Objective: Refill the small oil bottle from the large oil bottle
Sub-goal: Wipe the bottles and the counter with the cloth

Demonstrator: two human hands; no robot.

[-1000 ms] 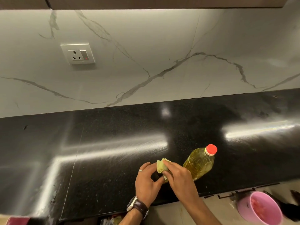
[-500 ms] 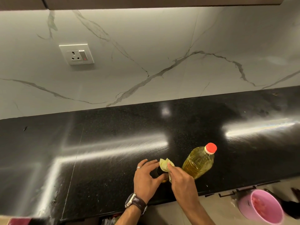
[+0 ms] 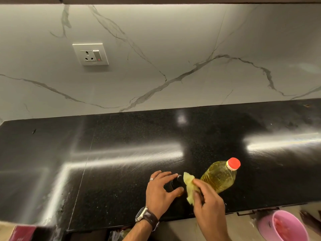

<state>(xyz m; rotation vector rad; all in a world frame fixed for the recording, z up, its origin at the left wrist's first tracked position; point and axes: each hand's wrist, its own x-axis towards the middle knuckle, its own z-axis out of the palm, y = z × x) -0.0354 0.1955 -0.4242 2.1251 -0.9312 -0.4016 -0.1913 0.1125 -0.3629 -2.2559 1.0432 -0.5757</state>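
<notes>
I'm gripping the small bottle (image 3: 176,184) on the counter (image 3: 107,171) with my left hand (image 3: 160,190), my right hand (image 3: 208,200) is pinching a yellow cloth (image 3: 190,186) against it, big bottle (image 3: 219,176) is standing capped just right

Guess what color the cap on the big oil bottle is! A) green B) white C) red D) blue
C: the big oil bottle full of yellow oil wears a red cap as it stands on the black counter, just right of the right hand, which pinches a yellow cloth.
</notes>
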